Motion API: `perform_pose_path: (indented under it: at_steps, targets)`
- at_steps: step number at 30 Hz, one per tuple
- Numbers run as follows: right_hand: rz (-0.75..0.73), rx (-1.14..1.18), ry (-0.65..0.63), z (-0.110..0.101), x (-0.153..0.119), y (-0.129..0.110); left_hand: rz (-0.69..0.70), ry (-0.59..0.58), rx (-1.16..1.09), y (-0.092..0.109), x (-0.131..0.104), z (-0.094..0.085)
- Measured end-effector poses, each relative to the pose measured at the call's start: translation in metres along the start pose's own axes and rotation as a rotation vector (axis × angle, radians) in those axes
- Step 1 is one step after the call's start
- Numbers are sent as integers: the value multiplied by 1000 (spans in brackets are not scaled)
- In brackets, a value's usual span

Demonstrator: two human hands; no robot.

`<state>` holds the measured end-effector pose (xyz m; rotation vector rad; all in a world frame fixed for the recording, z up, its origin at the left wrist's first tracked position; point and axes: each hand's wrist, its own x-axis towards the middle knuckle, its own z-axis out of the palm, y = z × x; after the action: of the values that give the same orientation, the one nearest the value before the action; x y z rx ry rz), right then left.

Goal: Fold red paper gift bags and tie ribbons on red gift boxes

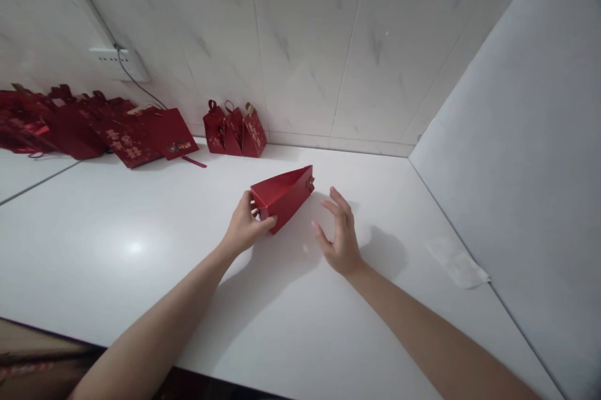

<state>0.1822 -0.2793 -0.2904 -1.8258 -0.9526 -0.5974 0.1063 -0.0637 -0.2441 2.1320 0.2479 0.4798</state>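
A left hand (246,221) gripped a red box (292,201) over the middle of a white table (141,281).
The box extended far and to the right from the grip, its near-left end clamped between the thumb, on the near side, and the fingers, on the left; whether its underside touched the table was hard to tell. It was a smooth, plain red, long and narrow, gaping along the top and tapering toward the far right end, where a small dark trim, too small to make out, showed. The right hand (342,240) hung just to the right, touching nothing, thumb and fingers apart. Farther back stood three small red boxes (235,134) with looped tops.
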Motion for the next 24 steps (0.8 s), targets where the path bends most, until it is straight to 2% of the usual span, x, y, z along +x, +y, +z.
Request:
perform_pose_path:
  at_steps: [2,3,8,11,15,20,24]
  targets:
    - [76,55,-11,1,0,6,-88,-28,-75,-2,4,-5]
    - [97,75,-22,2,0,9,-85,-18,-79,-2,5,-7]
    - [183,205,-70,8,-3,19,74,159,62,1,3,-10]
    - [267,299,-97,11,-4,23,121,221,211,4,3,-15]
    - [349,344,-98,12,-4,25,133,203,362,10,6,-31]
    - [419,369,-137,11,-3,23,0,66,119,11,6,-44]
    - [446,386,-92,10,-2,23,-69,2,-181,4,7,-37]
